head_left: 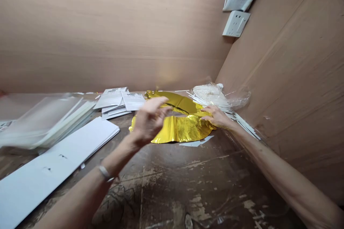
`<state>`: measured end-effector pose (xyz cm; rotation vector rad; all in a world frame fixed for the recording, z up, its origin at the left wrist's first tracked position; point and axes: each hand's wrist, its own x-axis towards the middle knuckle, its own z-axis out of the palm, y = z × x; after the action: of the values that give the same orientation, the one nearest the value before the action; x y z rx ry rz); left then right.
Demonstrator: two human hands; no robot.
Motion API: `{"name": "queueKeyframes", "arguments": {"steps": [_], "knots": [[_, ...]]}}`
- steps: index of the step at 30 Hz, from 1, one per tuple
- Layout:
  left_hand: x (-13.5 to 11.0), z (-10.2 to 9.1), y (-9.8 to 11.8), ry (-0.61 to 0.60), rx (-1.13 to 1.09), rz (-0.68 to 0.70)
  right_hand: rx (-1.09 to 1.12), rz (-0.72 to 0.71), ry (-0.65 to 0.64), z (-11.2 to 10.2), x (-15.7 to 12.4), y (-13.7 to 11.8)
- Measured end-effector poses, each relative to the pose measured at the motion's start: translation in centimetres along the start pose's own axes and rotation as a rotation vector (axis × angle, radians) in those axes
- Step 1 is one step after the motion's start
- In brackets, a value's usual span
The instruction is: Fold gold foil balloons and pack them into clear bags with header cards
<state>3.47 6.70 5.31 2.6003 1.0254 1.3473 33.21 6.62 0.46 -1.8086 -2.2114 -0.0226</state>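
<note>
gold foil [185,128] on worktop [161,193], nr back wall [107,25]

foil lies flat-ish, curved, w/ a gap mid-way. left hand [150,120] in front of its l. end, fingers bent, blurry; can't tell if they grip. right hand [216,116] at its r. end, fingertips on foil; can't tell if pinching. white scrap [196,142] pokes out at foil's front edge. white strips [247,125] & clear bag [211,94] to r., printed packets [114,100] to l. further l.: long white cards [59,164], plastic sleeves [51,114]. socket [236,24] up r.
</note>
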Motion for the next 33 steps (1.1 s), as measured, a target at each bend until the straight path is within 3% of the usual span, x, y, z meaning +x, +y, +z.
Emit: {"name": "queueKeyframes", "arguments": {"steps": [4, 7, 9, 14, 19, 24, 27, 31, 33], "knots": [[-0.6, 8.2, -0.2, -0.418, 0.152, 0.19, 0.063, 0.028, 0.043, 3.2, -0.1, 2.8], [-1.8, 12.4, -1.1, -0.618, 0.184, 0.213, 0.143, -0.008, 0.098, 4.6, 0.1, 3.3], [-2.4, 13.3, -1.6, -0.689, 0.182, 0.188, 0.164, -0.023, 0.117, 5.2, 0.2, 3.3], [-2.8, 12.9, -1.9, -0.732, 0.143, 0.147, 0.15, -0.05, 0.145, 5.1, 0.4, 3.1], [-1.9, 12.8, -2.1, -0.689, -0.012, 0.013, 0.027, -0.085, 0.154, 2.1, 1.5, 1.9], [3.1, 12.6, -2.4, -0.342, -0.263, -0.189, -0.247, -0.265, 0.158, -3.5, 4.6, -1.5], [6.4, 12.1, -2.5, -0.243, -0.458, -0.259, -0.429, -0.351, 0.121, -7.1, 6.7, -4.3], [9.1, 9.7, -2.9, -0.055, -0.52, -0.361, -0.599, -0.411, 0.042, -11.3, 9.1, -7.7], [10.0, 7.7, -3.1, 0.033, -0.549, -0.356, -0.66, -0.441, 0.073, -13.4, 10.2, -9.4]]}}
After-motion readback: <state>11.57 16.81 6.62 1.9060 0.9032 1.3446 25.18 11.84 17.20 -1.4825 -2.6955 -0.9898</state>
